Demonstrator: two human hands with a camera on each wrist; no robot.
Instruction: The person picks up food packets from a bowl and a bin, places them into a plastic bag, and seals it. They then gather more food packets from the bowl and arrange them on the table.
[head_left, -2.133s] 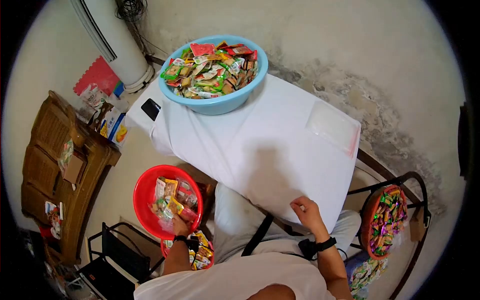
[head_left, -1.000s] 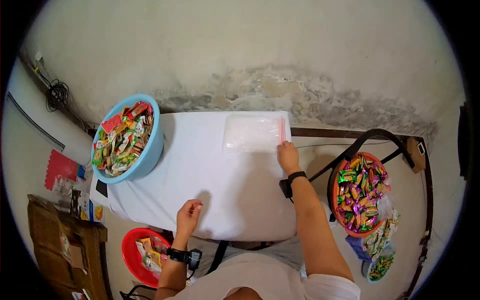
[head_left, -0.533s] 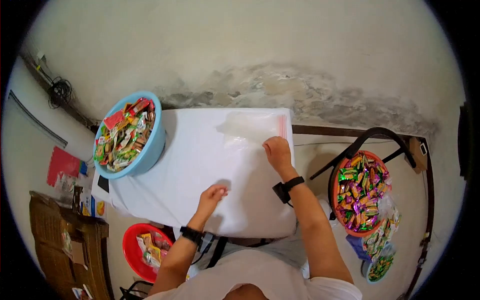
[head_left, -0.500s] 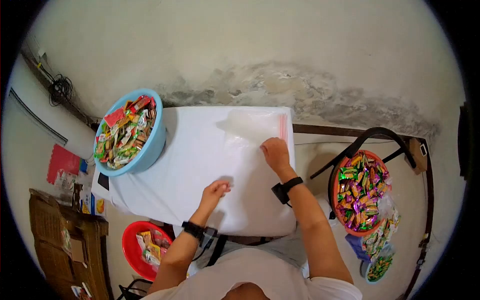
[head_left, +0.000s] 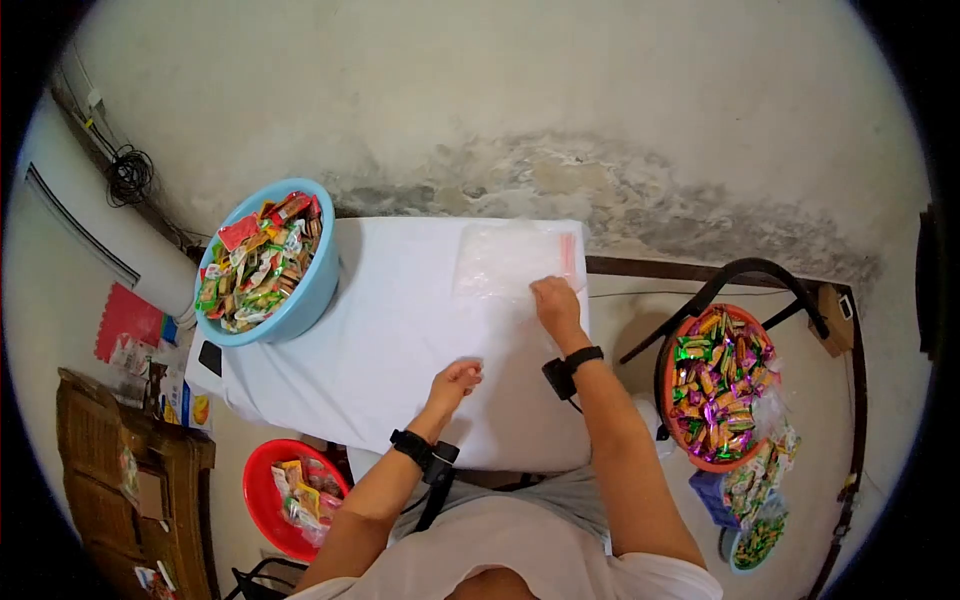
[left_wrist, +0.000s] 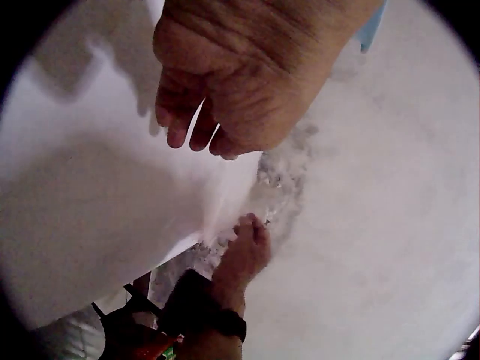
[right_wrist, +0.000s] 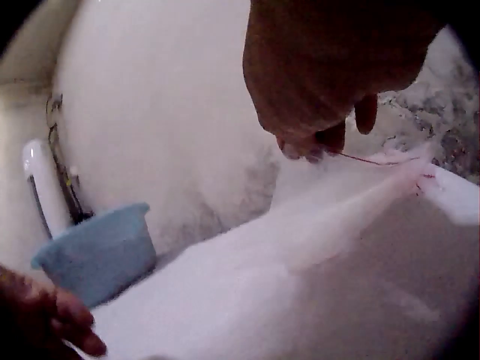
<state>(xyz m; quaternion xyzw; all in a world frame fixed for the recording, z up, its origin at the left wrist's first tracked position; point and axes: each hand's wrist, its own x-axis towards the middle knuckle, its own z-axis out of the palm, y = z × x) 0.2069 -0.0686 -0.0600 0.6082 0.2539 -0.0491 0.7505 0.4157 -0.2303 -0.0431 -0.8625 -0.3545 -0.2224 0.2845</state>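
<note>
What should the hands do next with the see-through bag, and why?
Probably draw the clear bag nearer: the right hand pinches its near edge, it lies far back on the white cloth, and the left hand hovers free.

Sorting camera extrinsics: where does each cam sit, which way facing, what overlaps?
Head: on the head, looking down at the white table; both forearms, left hand, right hand show.
Left wrist: on that wrist, looks past the left fingers across the table to the right hand.
Right wrist: on that wrist, looks past right fingers pinching the zip bag toward the blue basin.
Shared: each wrist view shows the other hand.
</note>
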